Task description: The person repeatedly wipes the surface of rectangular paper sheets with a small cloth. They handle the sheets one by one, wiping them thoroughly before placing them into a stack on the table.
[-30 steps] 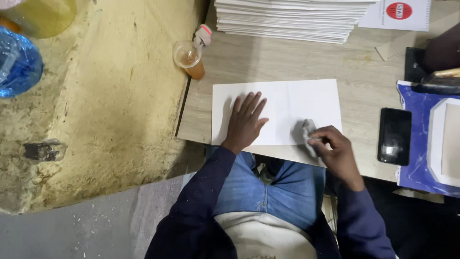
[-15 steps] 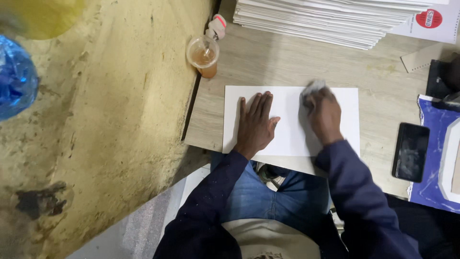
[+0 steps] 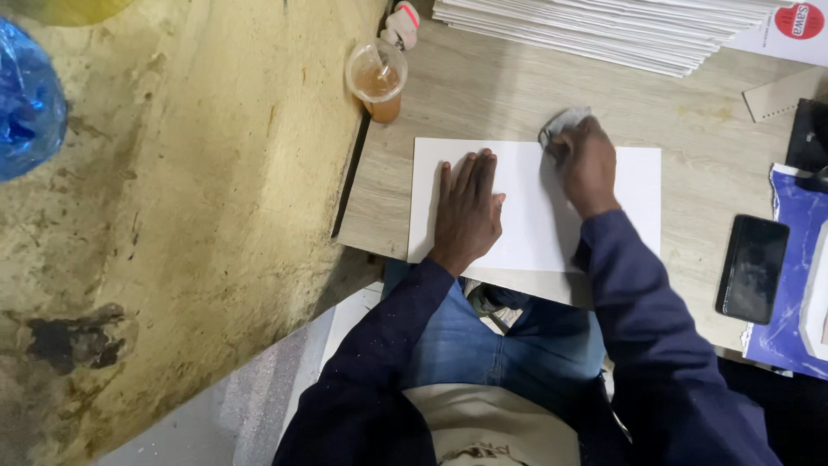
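The left hand (image 3: pixel 468 209) lies flat, fingers spread, on the white rectangular paper sheet (image 3: pixel 526 226). The right hand (image 3: pixel 586 164) grips what looks like a crumpled grey cloth (image 3: pixel 565 120) at the sheet's far edge, bare wooden table (image 3: pixel 483 95) beyond.

Phone (image 3: pixel 752 268) flat on worktop (image 3: pixel 483 95), right of white sheet: black rectangle, screen dark, faint glare.

Blue package (image 3: pixel 795 276) at right edge, just beside phone: glossy blue wrapper with white mottling, pale panel on it, cut off by frame.

White card with round red label (image 3: pixel 799 21) at top right corner, beside stack of white sheets.

Blue plastic bag (image 3: pixel 30 99) at far left on yellowish floor, crinkled, translucent.
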